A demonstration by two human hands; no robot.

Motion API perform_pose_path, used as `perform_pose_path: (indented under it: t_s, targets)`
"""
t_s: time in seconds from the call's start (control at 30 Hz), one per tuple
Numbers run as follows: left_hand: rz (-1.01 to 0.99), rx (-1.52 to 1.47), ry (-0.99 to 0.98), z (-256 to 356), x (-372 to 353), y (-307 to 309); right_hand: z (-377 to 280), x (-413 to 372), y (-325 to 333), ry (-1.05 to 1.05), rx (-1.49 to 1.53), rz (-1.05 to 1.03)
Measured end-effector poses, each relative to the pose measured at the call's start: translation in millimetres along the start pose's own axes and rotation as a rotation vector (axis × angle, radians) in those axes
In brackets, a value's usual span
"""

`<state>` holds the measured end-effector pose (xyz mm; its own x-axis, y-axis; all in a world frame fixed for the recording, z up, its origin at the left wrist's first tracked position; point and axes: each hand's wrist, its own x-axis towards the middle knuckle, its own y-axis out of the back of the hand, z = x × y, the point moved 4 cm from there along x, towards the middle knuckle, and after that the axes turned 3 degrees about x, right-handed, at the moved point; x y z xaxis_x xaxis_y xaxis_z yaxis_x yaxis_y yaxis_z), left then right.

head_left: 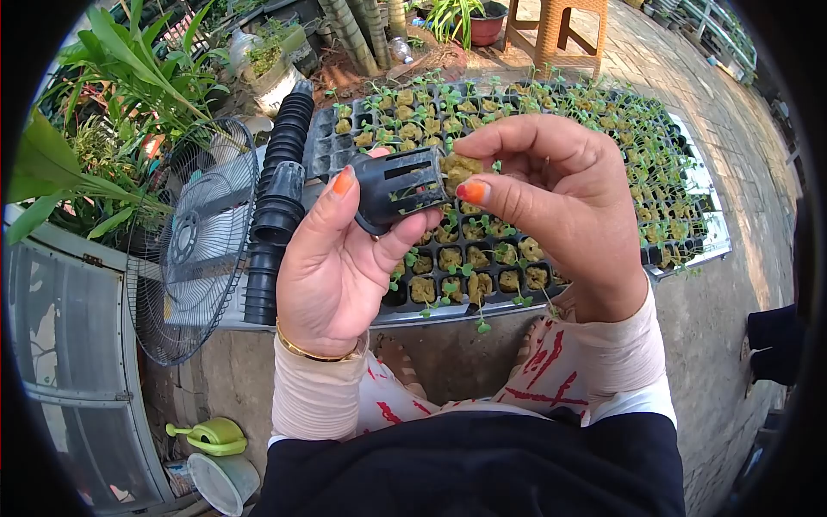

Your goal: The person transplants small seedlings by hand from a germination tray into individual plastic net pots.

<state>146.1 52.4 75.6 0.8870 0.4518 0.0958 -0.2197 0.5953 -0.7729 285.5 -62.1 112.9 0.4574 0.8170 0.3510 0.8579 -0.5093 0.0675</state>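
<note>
No text, label, brand, number or sign is legible. No lettering can be made out on the seedling tray (323, 142), the black net cup (398, 185) above it, or the fan grille (184, 239) to its left.

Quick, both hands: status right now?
Left hand: closed around the black slotted pot.
Right hand: closed, pinching a yellowish-brown plug at the pot's end.

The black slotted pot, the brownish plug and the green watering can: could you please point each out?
Black slotted pot (389, 191), head view: its side wall.
Brownish plug (458, 172), head view: its exposed side.
Green watering can (219, 437), head view: its body.
</note>
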Motion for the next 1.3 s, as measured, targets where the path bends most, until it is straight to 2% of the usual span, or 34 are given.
perform_pose_path:
  t_s: [0.13,0.33,0.4,0.53,0.6,0.83,0.9,0.93,1.0,1.23,1.3]
  targets:
    - [-0.015,-0.022,0.016,0.8,0.3,0.7,-4.6,-1.2,0.4,0.029,-0.064,-0.061]
    - [-0.02,-0.015,0.015,0.4,-0.8,0.0,3.1,-2.2,-4.3,0.021,0.023,0.058]
    - [-0.022,-0.01,0.007,0.8,-0.3,1.6,2.2,-2.7,-4.6,0.079,-0.1,0.083]
    - [-0.01,-0.019,0.003,1.4,0.6,2.6,6.4,-3.8,-4.9,-0.012,-0.011,0.064]
    - [-0.005,-0.021,0.002,0.9,0.4,1.1,1.8,-3.2,-2.8,0.096,-0.1,0.005]
    - [-0.035,-0.034,0.013,0.7,1.1,2.2,0.8,-2.1,-3.5,0.147,-0.086,-0.025]
    - [-0.035,-0.033,0.011,1.3,0.7,2.4,4.2,-2.4,-4.5,0.076,0.126,0.053]
    - [-0.036,-0.031,0.01,1.4,0.4,2.4,3.3,-2.8,-4.5,0.075,0.125,0.053]
    - [-0.032,-0.028,0.0,1.5,-0.6,1.2,3.1,-3.0,-3.7,0.02,0.047,0.051]
    - [-0.015,-0.025,0.002,2.5,-1.9,-0.4,0.4,-3.4,-2.0,0.024,-0.113,0.012]
    - [-0.002,-0.006,0.006,2.8,-2.1,-0.2,-1.1,-3.0,-2.6,0.109,-0.145,0.009]
